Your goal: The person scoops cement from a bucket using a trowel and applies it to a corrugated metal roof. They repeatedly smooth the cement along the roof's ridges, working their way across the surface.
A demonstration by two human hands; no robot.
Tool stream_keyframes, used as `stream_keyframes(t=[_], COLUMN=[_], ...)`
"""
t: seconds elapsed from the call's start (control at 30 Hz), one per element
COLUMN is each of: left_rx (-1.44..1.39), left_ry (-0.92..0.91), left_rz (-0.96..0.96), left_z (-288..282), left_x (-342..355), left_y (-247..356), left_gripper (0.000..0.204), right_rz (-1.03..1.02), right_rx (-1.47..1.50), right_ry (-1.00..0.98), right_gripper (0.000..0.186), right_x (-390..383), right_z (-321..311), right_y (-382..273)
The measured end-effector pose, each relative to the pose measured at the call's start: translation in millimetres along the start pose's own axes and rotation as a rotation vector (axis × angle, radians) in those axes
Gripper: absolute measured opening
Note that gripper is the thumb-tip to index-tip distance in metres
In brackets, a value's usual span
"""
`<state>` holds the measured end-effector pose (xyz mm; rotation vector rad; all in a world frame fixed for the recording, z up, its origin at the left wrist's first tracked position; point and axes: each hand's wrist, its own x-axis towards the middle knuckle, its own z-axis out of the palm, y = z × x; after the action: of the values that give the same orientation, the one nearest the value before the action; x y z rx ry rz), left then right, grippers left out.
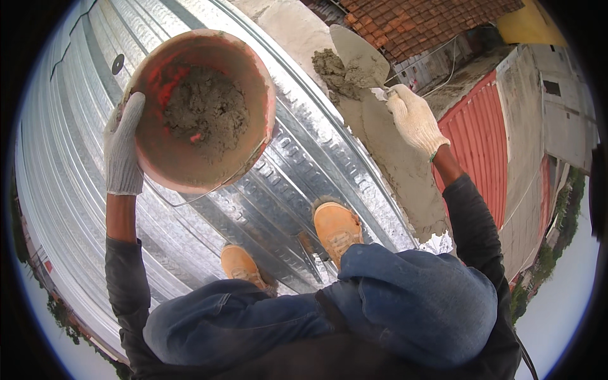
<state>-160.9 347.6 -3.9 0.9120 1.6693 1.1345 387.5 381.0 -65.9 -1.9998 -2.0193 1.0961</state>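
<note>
My left hand [124, 145], in a white knit glove, grips the left rim of a red bucket [263, 120] smeared with dried cement. Wet grey mortar [209, 111] lies in its bottom, and a thin wire handle hangs against the near side. At the upper right, my gloved right hand [411, 120] is closed round the handle of a trowel [360, 54]. The trowel's broad blade rests against a lump of mortar [332, 69] on top of the wall. Smoothed mortar [402, 171] runs along the wall top from there toward me.
Under my tan boots [337, 228] spreads ribbed metal decking [69, 171]. Past the wall edge on the right are a drop, a red corrugated sheet [478, 139], a concrete wall [525, 164] and a tiled roof [418, 22]. A black disc [118, 64] lies beyond the bucket.
</note>
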Motion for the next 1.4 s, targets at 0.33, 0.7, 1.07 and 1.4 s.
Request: stream_keyframes(t=[0.33,0.7,1.07,1.4], left_rx=[0.164,0.2,0.242,0.227], left_ry=[0.035,0.028,0.004,0.01], left_rz=[0.007,0.064,0.066,0.009], left_z=[19,29,34,32], left_x=[-13,-25,-31,-26], left_y=[20,25,28,24], left_gripper=[0.058,0.059,0.061,0.056], right_rz=[-0.078,-0.009,-0.372,-0.188], right_rx=[-0.278,-0.501,-0.634,-0.461], right_ry=[-0.338,-0.276,-0.135,-0.554], right_gripper=[0.062,0.049,0.047,0.058], right_x=[42,-59,60,102], right_z=[8,-8,1,-22], right_y=[34,84,54,33])
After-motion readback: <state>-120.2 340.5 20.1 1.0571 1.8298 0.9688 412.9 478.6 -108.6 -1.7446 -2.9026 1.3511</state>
